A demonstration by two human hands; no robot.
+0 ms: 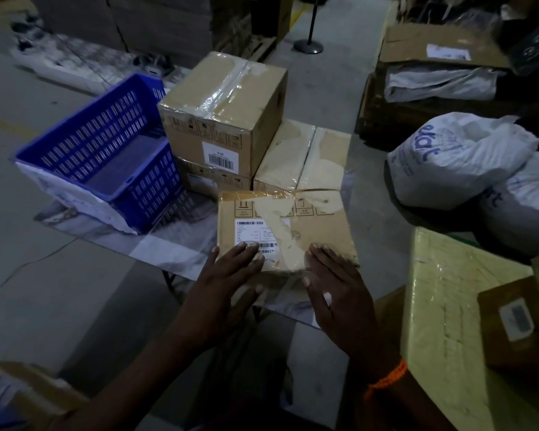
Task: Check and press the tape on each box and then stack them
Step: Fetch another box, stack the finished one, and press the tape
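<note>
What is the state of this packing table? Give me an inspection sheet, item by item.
Surface: table, covered with a plastic sheet.
Job's things: near box, wrinkled tape across its top; stacked pair behind it; fourth box beside the pair.
Clutter: blue basket at the table's left end.
Hands: left hand and right hand lie flat on the near box's front edge, fingers straight.
Cables: nothing seen.
Surroundings: white sacks, yellow wrapped carton, grey floor.

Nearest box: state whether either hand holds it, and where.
Nothing is gripped. The left hand and right hand lie flat, fingers straight, on the nearest box's top face at its near edge.
</note>
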